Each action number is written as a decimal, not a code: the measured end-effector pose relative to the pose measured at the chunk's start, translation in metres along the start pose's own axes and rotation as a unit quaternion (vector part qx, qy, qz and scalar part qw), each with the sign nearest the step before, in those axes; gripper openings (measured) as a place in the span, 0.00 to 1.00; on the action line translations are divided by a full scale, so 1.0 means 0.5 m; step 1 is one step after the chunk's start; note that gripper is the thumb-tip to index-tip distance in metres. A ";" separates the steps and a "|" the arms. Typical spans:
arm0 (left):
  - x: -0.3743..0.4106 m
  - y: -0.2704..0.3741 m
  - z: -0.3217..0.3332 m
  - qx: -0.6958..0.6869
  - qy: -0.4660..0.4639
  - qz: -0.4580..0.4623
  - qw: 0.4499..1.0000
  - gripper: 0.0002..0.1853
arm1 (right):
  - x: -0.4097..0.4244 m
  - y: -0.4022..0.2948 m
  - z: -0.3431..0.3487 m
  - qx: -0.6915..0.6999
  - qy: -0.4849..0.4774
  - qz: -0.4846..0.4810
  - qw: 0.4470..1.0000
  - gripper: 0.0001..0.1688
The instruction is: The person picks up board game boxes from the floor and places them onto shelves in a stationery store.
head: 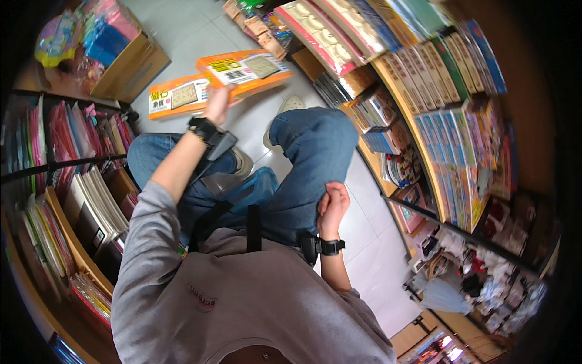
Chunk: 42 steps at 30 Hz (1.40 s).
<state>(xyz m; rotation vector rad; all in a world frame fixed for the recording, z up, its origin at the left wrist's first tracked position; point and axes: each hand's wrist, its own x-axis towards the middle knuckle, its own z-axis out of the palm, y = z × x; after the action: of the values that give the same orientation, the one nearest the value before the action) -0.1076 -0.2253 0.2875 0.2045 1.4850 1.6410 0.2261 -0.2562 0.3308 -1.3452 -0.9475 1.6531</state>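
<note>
My left hand (pixel 218 105) grips the near edge of an orange board-game box (pixel 245 73), held out in front of my knees. Its lid bears writing and a picture of a game board. A second, matching orange box (pixel 179 96) lies partly behind and under the first one, to its left. My fingers hide where the two boxes meet, so whether I hold the second box too is unclear. Beside my right thigh, my right hand (pixel 334 204) is raised with loosely curled fingers and nothing visible in it.
A shelf (pixel 411 145) along the right holds boxed games and books. The left rack (pixel 82 159) carries folders and bagged paper goods. An open cardboard carton (pixel 132 68) with packaged items stands at the upper left. Pale floor tiles (pixel 368 218) show between my legs and the shelf.
</note>
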 end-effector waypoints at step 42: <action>0.282 -0.394 0.122 -0.117 0.049 0.035 0.991 0.32 | 0.002 0.020 0.035 -0.165 0.144 0.011 0.976 0.08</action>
<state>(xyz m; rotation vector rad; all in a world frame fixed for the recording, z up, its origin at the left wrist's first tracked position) -0.0562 -0.1065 0.0737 0.0465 1.3540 1.8891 0.2073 -0.2604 0.3243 -1.7680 -1.0641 1.3045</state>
